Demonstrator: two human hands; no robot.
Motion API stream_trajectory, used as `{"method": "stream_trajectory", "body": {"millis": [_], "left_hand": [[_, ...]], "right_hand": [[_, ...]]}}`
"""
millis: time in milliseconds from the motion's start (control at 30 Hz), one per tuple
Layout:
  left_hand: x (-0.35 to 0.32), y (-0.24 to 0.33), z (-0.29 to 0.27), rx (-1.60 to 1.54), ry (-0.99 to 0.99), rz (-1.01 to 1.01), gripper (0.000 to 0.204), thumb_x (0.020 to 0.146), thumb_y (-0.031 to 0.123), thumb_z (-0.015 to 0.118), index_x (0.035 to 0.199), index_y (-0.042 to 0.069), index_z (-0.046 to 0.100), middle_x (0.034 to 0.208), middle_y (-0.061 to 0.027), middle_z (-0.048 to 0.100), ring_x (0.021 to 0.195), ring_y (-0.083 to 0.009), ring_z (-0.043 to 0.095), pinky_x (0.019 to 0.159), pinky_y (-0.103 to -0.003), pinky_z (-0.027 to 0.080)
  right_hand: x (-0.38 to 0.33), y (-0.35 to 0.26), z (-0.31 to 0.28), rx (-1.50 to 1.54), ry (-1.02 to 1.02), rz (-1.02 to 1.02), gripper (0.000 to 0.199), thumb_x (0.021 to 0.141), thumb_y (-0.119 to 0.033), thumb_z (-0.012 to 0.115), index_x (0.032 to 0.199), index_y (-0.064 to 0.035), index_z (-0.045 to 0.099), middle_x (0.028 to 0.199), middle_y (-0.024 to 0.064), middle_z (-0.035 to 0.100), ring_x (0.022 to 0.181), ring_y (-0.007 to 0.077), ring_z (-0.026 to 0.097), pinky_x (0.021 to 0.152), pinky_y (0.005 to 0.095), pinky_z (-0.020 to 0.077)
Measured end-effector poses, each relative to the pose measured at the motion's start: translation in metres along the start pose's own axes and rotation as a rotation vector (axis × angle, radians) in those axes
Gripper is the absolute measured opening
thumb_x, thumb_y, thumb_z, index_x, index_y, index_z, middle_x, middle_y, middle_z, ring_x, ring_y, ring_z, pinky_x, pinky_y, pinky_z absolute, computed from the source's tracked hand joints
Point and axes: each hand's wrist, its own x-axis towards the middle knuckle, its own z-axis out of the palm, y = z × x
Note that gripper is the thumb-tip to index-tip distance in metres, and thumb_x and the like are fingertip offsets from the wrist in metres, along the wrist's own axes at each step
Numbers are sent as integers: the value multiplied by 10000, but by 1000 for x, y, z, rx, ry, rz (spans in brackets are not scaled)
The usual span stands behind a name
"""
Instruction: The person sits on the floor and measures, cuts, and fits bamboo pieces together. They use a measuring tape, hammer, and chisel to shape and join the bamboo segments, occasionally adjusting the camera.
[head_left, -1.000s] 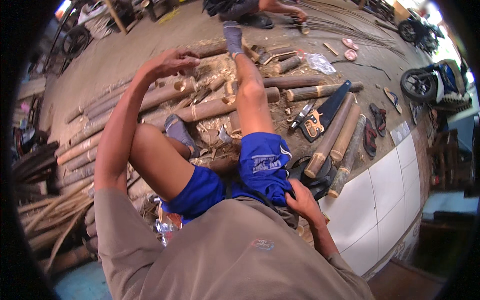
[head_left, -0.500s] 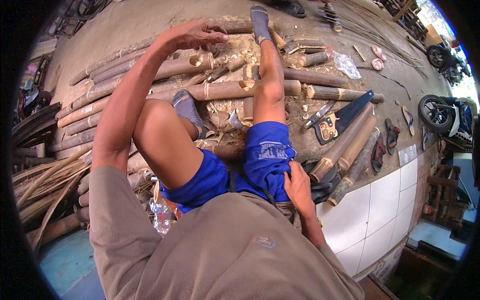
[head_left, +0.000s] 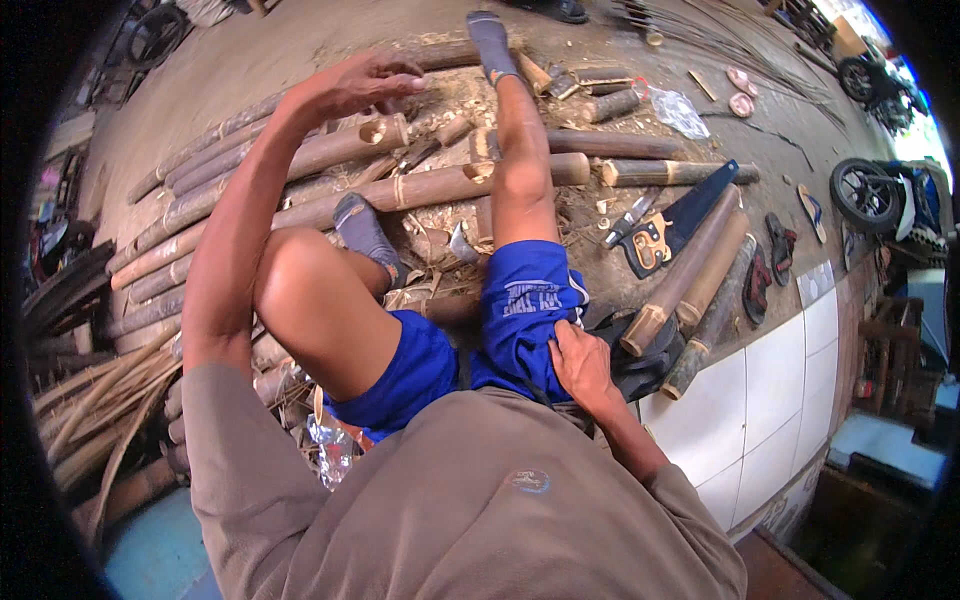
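My left hand (head_left: 370, 84) is raised over the bamboo poles, the forearm passing outside my bent left knee. Its fingers are loosely bent and apart, with nothing in them. Beneath it, a thick bamboo pole (head_left: 335, 148) shows an opening cut near its end. At my right hip, my right hand (head_left: 582, 365) is closed on bunched cloth of my blue shorts (head_left: 525, 290); some fingertips are hidden. Between my legs lie a longer bamboo pole (head_left: 420, 188) with a notch cut in it and a curved metal blade (head_left: 462, 245).
On the right lie a handsaw (head_left: 685, 215), a knife-like tool (head_left: 632, 218), bamboo lengths (head_left: 682, 275) and sandals (head_left: 780, 250). Split strips (head_left: 95, 405) are piled at left. White tiles (head_left: 700, 430) edge the floor at right; a motorbike wheel (head_left: 866, 205) stands beyond. Wood chips are scattered among the poles.
The view has shifted slightly. My left hand stays raised with its fingers loose. My right hand has moved a little inward on the shorts, its fingers more bent against the cloth.
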Motion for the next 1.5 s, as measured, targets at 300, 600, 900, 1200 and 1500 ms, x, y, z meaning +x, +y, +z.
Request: {"method": "stream_trajectory", "body": {"millis": [300,600,900,1200,1500], "left_hand": [[1,-6,2,-3,-69,-46,602,978,515,641,1397,83,605,1175,-62,690,909,-157,651,731,-308,489],[3,15,12,-77,-36,-90,612,960,510,662,1344,33,631,1074,-67,698,809,-149,631,744,-305,467],[2,7,15,-103,-55,-107,609,979,493,653,1383,39,608,1087,-86,693,829,-149,653,760,-315,484],[-25,-12,2,-4,5,-53,616,969,514,665,1291,-10,631,1018,-96,694,771,-180,674,772,-357,532],[-6,-21,12,109,-66,-54,538,972,437,670,1338,47,615,1027,-142,737,848,-204,698,837,-358,544]], "right_hand": [[-43,0,-56,77,-446,193,394,900,-281,690,1115,-5,509,1014,258,693,961,477,674,825,550,545],[-10,3,-11,-44,-216,62,201,853,-204,667,934,-22,641,796,239,707,752,457,709,685,564,567],[12,25,16,190,365,322,194,905,-203,646,923,-17,594,810,270,670,780,490,662,686,561,512],[-59,18,-34,396,280,308,212,882,-130,706,1018,26,659,731,205,641,639,299,658,633,388,511],[-33,28,-149,356,961,265,130,1002,-114,621,1057,-13,680,829,48,645,753,121,609,716,279,500]]}}
